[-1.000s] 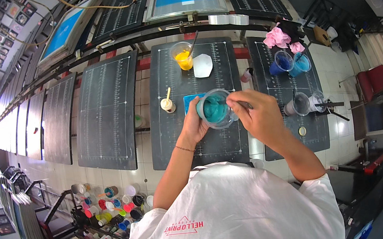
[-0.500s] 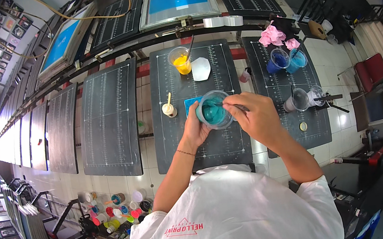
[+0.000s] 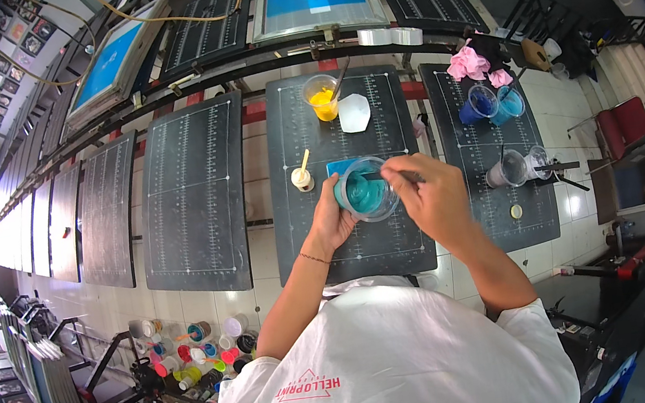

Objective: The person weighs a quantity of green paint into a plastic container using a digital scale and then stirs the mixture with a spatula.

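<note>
Little has changed — left hand (image 3: 331, 221) still grasps the teal cup (image 3: 366, 189), right hand (image 3: 433, 194) clenched on a stirrer; yellow cup (image 3: 322, 98) behind.

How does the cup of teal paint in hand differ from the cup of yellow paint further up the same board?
The teal cup is held up by the left hand, tilted toward the person; the yellow cup stands upright on the black board, untouched. The right hand works a stick in the teal cup; the yellow cup's stick just leans in it. Both are clear plastic cups holding paint.
</note>
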`<move>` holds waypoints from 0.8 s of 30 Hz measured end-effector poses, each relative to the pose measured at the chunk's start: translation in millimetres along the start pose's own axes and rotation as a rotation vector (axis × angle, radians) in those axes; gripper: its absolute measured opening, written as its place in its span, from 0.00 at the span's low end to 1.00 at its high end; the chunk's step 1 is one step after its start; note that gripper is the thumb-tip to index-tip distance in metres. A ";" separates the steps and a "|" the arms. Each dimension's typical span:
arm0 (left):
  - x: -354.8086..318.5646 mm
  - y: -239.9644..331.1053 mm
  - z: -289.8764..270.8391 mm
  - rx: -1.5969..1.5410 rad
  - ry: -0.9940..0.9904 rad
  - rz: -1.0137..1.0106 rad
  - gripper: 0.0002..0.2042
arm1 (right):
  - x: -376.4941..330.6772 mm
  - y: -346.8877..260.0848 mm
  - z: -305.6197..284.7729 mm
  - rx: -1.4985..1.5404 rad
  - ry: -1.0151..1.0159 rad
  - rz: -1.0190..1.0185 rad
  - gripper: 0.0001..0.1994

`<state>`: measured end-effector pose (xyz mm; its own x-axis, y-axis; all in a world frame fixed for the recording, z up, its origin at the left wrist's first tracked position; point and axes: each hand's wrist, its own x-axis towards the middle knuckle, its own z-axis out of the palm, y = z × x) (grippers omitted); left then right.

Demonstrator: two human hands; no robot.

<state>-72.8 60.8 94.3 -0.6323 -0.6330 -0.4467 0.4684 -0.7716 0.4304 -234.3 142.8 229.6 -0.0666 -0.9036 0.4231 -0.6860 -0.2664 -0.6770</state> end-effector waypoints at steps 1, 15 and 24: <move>2.7 1.1 -7.5 0.024 -0.019 -0.007 0.24 | 1.6 2.1 2.3 -0.056 0.068 0.028 0.04; 10.6 13.9 -7.0 -0.010 -0.049 0.018 0.22 | 19.3 -8.7 17.1 -0.067 0.118 -0.026 0.05; 15.2 22.6 -6.2 0.010 -0.067 0.009 0.22 | 18.0 -5.3 14.1 0.003 0.048 0.024 0.06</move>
<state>-68.0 33.3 92.5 -0.6680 -0.6340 -0.3896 0.4683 -0.7650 0.4421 -221.6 123.2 232.4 -0.1174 -0.8927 0.4352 -0.6813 -0.2464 -0.6893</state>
